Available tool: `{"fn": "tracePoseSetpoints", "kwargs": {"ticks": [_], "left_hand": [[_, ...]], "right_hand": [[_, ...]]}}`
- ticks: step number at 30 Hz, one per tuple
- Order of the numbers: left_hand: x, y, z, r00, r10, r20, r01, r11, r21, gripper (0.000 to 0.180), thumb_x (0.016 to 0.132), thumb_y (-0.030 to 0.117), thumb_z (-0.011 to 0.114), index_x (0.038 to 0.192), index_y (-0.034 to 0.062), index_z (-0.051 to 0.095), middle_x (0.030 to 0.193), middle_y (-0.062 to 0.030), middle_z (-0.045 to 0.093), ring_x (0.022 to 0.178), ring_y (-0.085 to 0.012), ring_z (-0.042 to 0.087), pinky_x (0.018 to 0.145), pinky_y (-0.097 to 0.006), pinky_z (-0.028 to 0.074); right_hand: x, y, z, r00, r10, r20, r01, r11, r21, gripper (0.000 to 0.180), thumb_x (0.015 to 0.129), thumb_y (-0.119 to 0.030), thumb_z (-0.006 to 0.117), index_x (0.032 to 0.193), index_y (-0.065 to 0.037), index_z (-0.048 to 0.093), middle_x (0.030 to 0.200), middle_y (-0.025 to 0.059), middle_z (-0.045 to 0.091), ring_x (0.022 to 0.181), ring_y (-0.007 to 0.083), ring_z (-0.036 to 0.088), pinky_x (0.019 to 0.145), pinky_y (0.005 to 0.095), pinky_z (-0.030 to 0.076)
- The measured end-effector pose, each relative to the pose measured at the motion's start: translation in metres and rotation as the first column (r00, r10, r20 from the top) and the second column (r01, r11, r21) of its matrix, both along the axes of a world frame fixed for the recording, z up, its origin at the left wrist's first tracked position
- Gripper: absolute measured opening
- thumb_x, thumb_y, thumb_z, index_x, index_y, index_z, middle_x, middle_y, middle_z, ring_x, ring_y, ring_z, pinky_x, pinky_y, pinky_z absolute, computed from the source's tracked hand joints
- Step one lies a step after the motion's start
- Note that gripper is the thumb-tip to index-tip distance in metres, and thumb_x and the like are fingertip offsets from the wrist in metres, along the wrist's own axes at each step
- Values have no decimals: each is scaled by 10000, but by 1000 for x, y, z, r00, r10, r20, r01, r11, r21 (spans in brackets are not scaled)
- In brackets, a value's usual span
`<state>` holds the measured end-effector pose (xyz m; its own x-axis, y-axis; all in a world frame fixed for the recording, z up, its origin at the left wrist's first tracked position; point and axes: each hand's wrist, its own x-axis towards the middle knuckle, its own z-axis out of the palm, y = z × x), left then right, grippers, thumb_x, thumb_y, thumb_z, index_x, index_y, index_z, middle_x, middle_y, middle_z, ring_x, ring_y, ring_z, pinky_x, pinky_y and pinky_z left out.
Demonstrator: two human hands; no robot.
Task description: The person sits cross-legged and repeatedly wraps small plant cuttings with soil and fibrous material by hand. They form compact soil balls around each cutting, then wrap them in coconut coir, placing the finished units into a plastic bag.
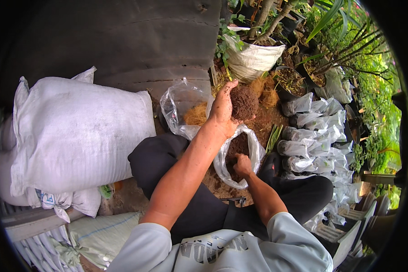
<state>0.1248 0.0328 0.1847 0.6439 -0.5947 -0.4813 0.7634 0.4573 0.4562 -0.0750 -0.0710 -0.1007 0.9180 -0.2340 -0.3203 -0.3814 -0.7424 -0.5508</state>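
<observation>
My left hand [223, 107] is raised in front of me with a round, dark brown clump of soil [244, 103] cupped in its palm. Beneath it, between my legs, a clear plastic bag [223, 171] stands with its mouth rolled open. Loose brown soil [238, 144] shows inside. My right hand [243, 165] reaches into that bag with curled fingers. Its fingertips are hidden, so what they grasp cannot be made out. Left of my raised forearm, another clear bag [170, 106] holds tan coconut fibre [196, 115].
Several plastic-wrapped bundles [313, 136] stand in rows to the right. Tan fibre balls [264, 92] lie ahead, near a potted plant in a white sack [249, 59]. A large stuffed white sack [84, 131] sits at the left, by a dark wall [154, 41].
</observation>
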Motion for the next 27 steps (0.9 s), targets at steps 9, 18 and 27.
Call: {"fn": "tracePoseSetpoints", "kwargs": {"ticks": [9, 18, 27], "left_hand": [[-11, -10, -7, 998, -25, 56, 17, 992, 129, 376, 907, 480, 585, 1111, 165, 606, 965, -66, 685, 872, -241, 680, 690, -458, 566], [-21, -4, -21, 990, -134, 53, 138, 987, -82, 258, 884, 348, 691, 1049, 161, 623, 946, -49, 635, 891, -234, 658, 791, -543, 570], [-59, 19, -79, 987, -156, 27, 155, 987, 41, 381, 848, 333, 661, 1104, 56, 609, 1187, -187, 666, 1114, -365, 639, 1012, -590, 444]], "right_hand": [[7, -25, -7, 963, -270, -18, 268, 944, 193, 292, 729, 3, 615, 1003, 16, 714, 920, 217, 728, 890, 345, 709, 817, 408, 538], [14, -42, 9, 914, -319, -251, 403, 794, 456, 228, 858, -35, 738, 1072, 15, 677, 876, 67, 712, 726, 134, 641, 625, 302, 522], [10, -52, 133, 813, -493, -309, 426, 143, 893, 196, 943, -110, 667, 1113, -12, 662, 1009, 88, 706, 877, 198, 694, 788, 362, 581]]}}
